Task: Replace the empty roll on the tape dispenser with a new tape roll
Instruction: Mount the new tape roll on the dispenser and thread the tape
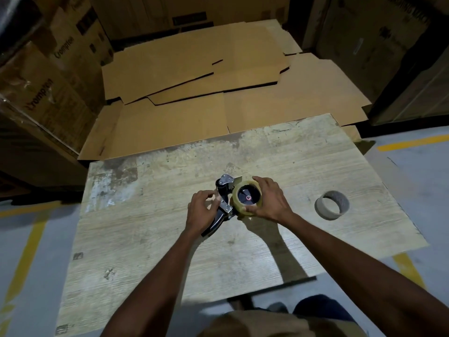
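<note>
A black and metal tape dispenser (224,190) lies on its side in the middle of the worn wooden table (170,239). A new roll of clear tape (246,209) sits on the dispenser's black hub, and my right hand (269,200) is wrapped around the roll's right and near rim. My left hand (202,207) grips the dispenser at its metal bracket above the black handle, which points toward me. The empty grey cardboard roll (331,205) lies on the table to the right, apart from both hands.
Flattened cardboard sheets (206,81) cover the floor beyond the table's far edge. Stacked printed cartons (48,81) rise on the left, and dark boxes (388,45) stand at the right. Grey floor with yellow lines (31,242) surrounds the table.
</note>
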Tool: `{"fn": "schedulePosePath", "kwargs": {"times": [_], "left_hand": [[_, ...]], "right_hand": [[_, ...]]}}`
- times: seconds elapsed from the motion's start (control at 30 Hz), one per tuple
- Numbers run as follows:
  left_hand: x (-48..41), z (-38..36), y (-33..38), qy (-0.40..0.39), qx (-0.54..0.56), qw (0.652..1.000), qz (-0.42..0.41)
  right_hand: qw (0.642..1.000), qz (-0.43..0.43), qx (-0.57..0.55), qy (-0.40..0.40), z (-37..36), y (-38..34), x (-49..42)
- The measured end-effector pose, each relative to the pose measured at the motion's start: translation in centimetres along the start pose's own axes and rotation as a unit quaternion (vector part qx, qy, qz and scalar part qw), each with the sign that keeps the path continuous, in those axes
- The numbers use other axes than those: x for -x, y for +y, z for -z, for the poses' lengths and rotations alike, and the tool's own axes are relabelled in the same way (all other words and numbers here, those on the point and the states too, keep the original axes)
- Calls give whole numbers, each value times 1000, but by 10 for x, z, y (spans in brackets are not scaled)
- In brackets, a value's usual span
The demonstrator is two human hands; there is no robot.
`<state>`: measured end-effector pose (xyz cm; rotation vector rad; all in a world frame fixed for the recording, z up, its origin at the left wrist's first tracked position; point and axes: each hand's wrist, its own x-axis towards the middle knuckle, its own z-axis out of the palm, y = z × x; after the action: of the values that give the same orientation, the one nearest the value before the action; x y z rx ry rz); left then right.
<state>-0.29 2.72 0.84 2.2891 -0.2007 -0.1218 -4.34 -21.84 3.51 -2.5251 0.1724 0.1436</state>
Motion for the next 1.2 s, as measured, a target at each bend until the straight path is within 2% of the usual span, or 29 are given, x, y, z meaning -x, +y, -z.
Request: {"fn": "schedulePosePath", "kwargs": {"times": [0.1,0.2,0.33,0.47,0.57,0.77,0.87,1.03,1.13,1.2], "left_hand": [[1,3,-2,-28,-11,999,-29],[4,12,1,-75,0,997,-9],[6,19,0,-139,30,987,72],[-2,29,9,-214,10,966,146],[-7,35,15,-242,28,956,166],[-24,53,48,-179,76,972,134],[-25,53,63,-122,111,978,129],[-23,43,92,-38,153,982,101],[-19,39,105,-15,150,986,66],[-16,37,111,-1,151,987,50]], "right_hand": [[1000,5,-2,-11,2,2,-5],[999,7,-24,-29,1,6,-8],[998,9,-41,-47,1,10,-9],[997,11,-55,-49,1,11,-10],[996,5,-76,-42,2,13,-10],[978,-45,-194,-64,18,29,-8],[975,-46,-214,-50,24,32,-4],[957,-46,-270,93,41,19,1],[932,-57,-306,187,57,7,5],[913,-75,-340,213,67,2,9]]}}
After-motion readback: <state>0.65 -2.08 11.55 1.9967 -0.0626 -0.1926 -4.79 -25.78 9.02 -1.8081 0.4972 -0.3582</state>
